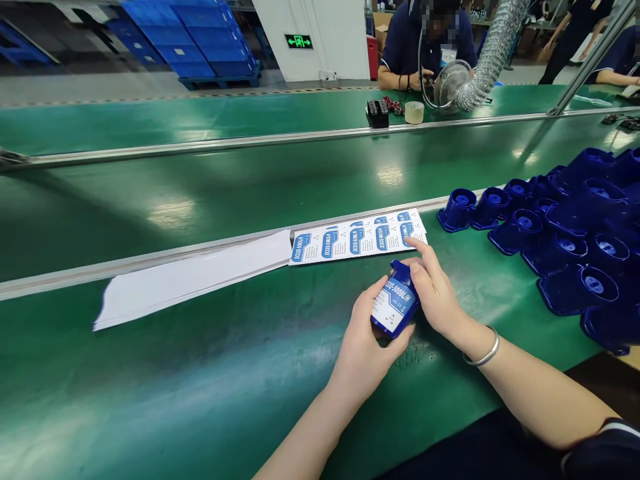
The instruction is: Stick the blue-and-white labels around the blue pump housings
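Observation:
A dark blue plastic housing [412,308] is tilted up over the green table, with a blue-and-white printed label [393,308] on the face towards me. My left hand [361,341] grips it from the left and below, thumb and fingers round its edges. At its upper right, my right hand [439,293] has its thumb against the housing; its index finger points out over the end of a label sheet [343,243]. The remaining right fingers are partly hidden. Rows of similar blue-and-white labels cover that sheet, and white backing paper [200,277] adjoins it on the left.
Many dark blue plastic housings [565,247] crowd the right side. A metal strip [225,243] crosses the green table [225,373]. Beyond it are a tape roll [414,113], a black block [377,114], a flexible duct [493,57] and a seated person [400,47].

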A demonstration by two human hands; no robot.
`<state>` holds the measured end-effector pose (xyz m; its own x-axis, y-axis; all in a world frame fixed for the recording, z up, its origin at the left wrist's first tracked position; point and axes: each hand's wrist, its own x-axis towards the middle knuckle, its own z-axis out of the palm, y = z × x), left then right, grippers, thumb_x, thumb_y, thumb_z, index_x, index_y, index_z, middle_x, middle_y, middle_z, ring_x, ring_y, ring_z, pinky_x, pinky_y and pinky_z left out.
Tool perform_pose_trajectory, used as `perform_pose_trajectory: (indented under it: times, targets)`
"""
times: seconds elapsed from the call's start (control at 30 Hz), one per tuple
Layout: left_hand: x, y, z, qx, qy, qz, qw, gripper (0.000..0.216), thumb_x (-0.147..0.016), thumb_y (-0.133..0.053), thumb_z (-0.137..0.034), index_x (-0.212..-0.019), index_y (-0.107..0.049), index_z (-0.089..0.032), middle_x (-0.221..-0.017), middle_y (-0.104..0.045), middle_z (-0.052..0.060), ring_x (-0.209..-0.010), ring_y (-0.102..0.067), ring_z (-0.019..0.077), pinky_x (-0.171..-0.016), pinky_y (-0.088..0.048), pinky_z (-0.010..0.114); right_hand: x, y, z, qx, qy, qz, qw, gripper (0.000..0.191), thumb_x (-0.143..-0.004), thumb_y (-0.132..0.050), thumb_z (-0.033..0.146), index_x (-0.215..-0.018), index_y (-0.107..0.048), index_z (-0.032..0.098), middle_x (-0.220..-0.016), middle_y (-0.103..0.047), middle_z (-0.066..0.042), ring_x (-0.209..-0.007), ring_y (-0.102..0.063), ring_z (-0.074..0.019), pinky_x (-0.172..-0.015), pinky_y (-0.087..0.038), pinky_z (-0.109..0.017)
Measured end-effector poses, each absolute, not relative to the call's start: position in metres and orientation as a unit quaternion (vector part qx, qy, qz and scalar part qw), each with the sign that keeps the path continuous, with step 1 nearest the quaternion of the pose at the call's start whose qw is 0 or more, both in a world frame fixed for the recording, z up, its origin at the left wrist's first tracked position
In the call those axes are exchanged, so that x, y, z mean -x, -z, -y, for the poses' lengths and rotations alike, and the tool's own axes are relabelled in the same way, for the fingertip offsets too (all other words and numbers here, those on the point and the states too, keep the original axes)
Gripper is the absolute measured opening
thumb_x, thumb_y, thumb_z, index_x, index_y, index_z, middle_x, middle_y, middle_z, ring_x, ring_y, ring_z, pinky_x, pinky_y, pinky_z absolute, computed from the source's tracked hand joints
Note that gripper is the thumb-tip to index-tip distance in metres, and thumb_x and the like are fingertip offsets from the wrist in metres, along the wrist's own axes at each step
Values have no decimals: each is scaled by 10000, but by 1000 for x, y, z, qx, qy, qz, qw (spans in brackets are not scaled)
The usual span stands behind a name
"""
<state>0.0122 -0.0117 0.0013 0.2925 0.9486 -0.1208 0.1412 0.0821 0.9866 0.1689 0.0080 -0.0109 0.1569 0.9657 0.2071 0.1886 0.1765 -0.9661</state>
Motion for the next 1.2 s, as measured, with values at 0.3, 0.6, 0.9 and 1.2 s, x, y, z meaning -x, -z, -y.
perform_pose_trajectory:
  times: [0.3,0.6,0.9,1.2]
  targets:
    - [-6,4,6,-551,-328,-466,610,968,-629,-909,-362,-1458,-412,-333,-1486,-455,102,-1234,-579,344,-833,-629,395,-168,4,-8,573,-404,494,515,482,-1007,-421,410,-1425,-439,169,-851,-613,-6,-833,-605,-210,-800,-472,-348]
    - [-5,-7,-2,-375,-365,-453,722,534,-882,-671,-553,-1284,-608,-207,-1281,-599,116,-1127,-597,307,-767,-649,410,-159,6,-1,554,-405,546,481,514,-1028,-417,434,-1464,-367,168,-1079,-621,-75,-1021,-597,-244,-952,-455,-426]
    - [-7,0,3,-492,-365,-501,611,662,-696,-874,-383,-1268,-584,-220,-1178,-624,89,-932,-654,234,-716,-636,361,-161,6,0,539,-425,543,483,476,-1057,-356,448,-1472,-359,215,-1138,-597,-76,-1086,-593,-239,-996,-456,-447]
    - [-6,2,-2,-442,-396,-500,631,602,-687,-871,-452,-1155,-601,-186,-1049,-640,55,-880,-644,191,-731,-597,310,-156,2,8,539,-375,600,457,527,-1050,-382,476,-1502,-344,206,-1343,-506,-124,-1279,-466,-267,-1119,-365,-485]
